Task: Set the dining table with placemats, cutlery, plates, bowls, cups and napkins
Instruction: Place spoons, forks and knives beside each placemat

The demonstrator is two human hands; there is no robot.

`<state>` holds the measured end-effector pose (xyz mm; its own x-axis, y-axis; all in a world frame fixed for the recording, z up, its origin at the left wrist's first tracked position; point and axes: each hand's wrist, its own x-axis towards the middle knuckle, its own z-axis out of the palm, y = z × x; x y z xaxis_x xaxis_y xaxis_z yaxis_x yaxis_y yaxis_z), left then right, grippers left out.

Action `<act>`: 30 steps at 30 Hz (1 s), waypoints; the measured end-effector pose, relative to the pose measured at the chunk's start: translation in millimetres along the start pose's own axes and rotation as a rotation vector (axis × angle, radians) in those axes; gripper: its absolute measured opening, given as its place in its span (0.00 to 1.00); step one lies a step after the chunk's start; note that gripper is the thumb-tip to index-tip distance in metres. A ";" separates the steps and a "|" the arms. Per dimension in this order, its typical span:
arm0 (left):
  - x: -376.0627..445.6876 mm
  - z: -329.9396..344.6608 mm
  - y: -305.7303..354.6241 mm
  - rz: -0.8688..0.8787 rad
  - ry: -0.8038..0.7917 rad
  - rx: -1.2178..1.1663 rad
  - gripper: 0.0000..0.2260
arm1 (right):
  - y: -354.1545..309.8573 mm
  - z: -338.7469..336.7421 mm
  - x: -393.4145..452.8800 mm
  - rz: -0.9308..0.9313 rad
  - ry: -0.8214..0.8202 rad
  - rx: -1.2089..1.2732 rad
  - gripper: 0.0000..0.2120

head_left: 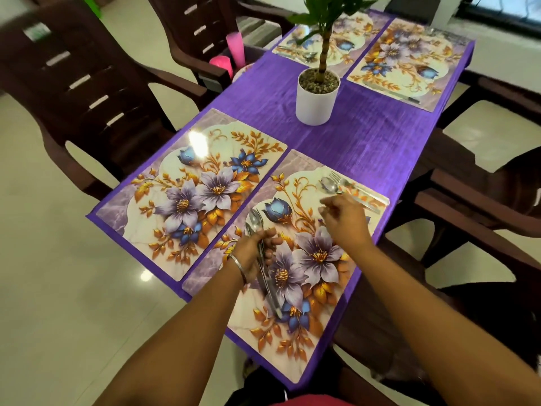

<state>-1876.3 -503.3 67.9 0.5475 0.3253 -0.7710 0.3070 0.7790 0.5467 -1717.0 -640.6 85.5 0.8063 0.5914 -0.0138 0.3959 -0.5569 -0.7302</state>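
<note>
A: What's the left hand (251,253) doing?

B: Its grip is clamped on a bundle of cutlery (263,259), fingers curled round the handles. A spoon bowl pokes out above the knuckles, and the handle ends trail down toward the person over the near right placemat (295,332). There's a thin bangle (238,266) on that wrist.

A: And the right hand (342,221)?

B: It hovers over the same placemat, up near its far right corner. The fingers are loosely bent and slightly apart, with nothing between them as far as I can see.

A: Any cutlery already laid down?

B: Yes. A spoon (329,184) and a fork (336,175) lie side by side along the far right edge of that placemat, heads pointing away from the person, just beyond the right hand. A third piece seems to lie with them, but it's blurred and I can't tell what it is.

A: The other places?

B: The near left placemat (187,194) sits just beside the right one, their long edges almost touching. Two more floral placemats lie at the far end: the far left placemat (348,42) partly hidden by the potted plant (317,95), with something metallic on its near edge, and the far right placemat (407,63) with a long utensil along its near edge.

A: What are they resting on?

B: A purple cloth (366,139) covering the surface, the white plant pot in the middle. Dark brown chairs (79,83) stand around it, and pink tumblers (235,49) sit on one chair at the far left.
</note>
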 end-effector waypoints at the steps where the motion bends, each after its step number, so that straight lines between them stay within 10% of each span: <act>1: -6.4 -3.0 -0.6 -0.010 -0.039 -0.032 0.14 | -5.8 5.2 -11.3 0.031 -0.041 0.067 0.10; 6: -41.7 -15.5 -9.4 0.039 -0.175 -0.076 0.11 | -49.8 26.9 -71.8 0.186 -0.296 0.275 0.06; 21: -116.7 -53.3 3.4 0.161 -0.260 -0.407 0.13 | -139.8 45.9 -163.4 0.158 -0.334 0.172 0.15; 30: -134.6 -74.9 20.1 0.255 -0.134 -0.525 0.15 | -144.9 38.8 -188.5 0.446 -0.513 0.671 0.04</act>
<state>-2002.1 -491.3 158.2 0.6573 0.4928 -0.5702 -0.2541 0.8572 0.4479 -1943.3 -648.7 167.4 0.4679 0.6777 -0.5672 -0.3648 -0.4364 -0.8224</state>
